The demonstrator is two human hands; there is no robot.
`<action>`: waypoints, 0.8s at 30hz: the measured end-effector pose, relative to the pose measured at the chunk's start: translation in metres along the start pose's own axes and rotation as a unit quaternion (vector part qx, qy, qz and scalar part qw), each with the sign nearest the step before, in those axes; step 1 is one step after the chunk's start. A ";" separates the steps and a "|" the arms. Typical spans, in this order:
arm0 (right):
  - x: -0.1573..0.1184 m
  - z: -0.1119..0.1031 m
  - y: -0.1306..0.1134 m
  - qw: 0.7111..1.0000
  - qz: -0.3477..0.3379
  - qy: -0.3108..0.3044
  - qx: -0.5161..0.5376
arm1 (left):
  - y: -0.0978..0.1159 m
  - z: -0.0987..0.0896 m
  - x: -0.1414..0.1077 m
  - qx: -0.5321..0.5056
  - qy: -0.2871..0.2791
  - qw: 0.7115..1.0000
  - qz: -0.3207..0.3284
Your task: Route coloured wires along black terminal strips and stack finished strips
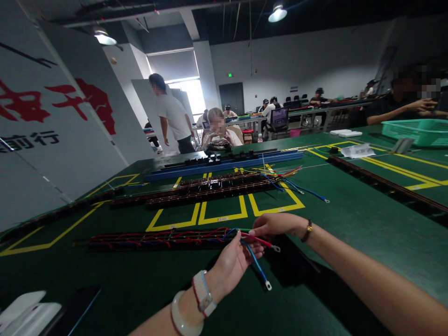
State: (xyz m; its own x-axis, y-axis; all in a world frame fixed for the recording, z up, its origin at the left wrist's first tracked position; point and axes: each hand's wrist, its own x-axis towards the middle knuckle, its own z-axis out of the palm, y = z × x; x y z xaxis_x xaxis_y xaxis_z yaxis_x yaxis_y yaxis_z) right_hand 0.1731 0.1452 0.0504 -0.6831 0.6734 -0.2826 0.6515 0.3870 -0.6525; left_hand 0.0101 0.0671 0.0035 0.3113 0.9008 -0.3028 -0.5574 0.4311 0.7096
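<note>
A long dark strip assembly [157, 239], laced with red and blue wires, lies across the near part of the green table. At its right end, my left hand [233, 261] holds the bundle of cables, thumb on top and fingers beneath. A blue cable [257, 266] with a ring terminal hangs down past my left fingers. The red cable [261, 240], also ending in a metal lug, sticks out to the right. My right hand [278, 226] is closed at the bundle, pinching a green cable [247, 230]; its tip is hidden by the fingers.
More wired strips [210, 189] lie beyond, with blue cables trailing right. Behind them is a blue rail [224, 165]. A dark strip [385, 182] and a green basket [416, 133] are at right. A phone [75, 312] lies lower left. Co-workers sit around the tables.
</note>
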 end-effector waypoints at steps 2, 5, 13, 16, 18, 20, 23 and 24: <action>0.000 0.002 -0.001 1.000 -0.001 0.001 0.001 | 0.001 0.000 0.000 0.004 0.001 1.000 -0.005; -0.003 0.004 -0.005 0.998 -0.004 0.034 -0.051 | -0.001 -0.005 0.003 0.002 -0.018 1.000 -0.012; -0.010 0.036 -0.026 0.964 -0.028 0.174 -0.201 | -0.007 -0.013 0.008 0.006 -0.038 0.999 0.020; -0.014 0.048 -0.036 0.944 0.008 0.201 -0.260 | -0.007 -0.012 0.007 0.015 -0.015 1.000 0.020; -0.017 0.049 -0.039 0.940 0.013 0.200 -0.277 | -0.007 -0.011 0.006 0.022 0.000 1.000 0.020; -0.020 0.044 -0.039 0.945 -0.014 0.189 -0.265 | -0.007 -0.010 0.005 0.026 0.004 0.999 0.020; -0.020 0.030 -0.031 0.956 -0.065 0.160 -0.236 | -0.007 -0.009 0.003 0.002 -0.014 0.999 0.037; -0.019 0.025 -0.028 0.959 -0.071 0.150 -0.228 | -0.007 -0.008 0.003 -0.005 -0.024 0.999 0.043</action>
State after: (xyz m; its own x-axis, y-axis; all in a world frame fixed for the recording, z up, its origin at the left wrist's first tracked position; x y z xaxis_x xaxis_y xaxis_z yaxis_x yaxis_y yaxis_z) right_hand 0.1598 0.1056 0.0562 -0.6945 0.7181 0.0460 0.6823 0.6775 -0.2748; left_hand 0.0085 0.0670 -0.0075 0.2980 0.9311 -0.2103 -0.5914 0.3530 0.7250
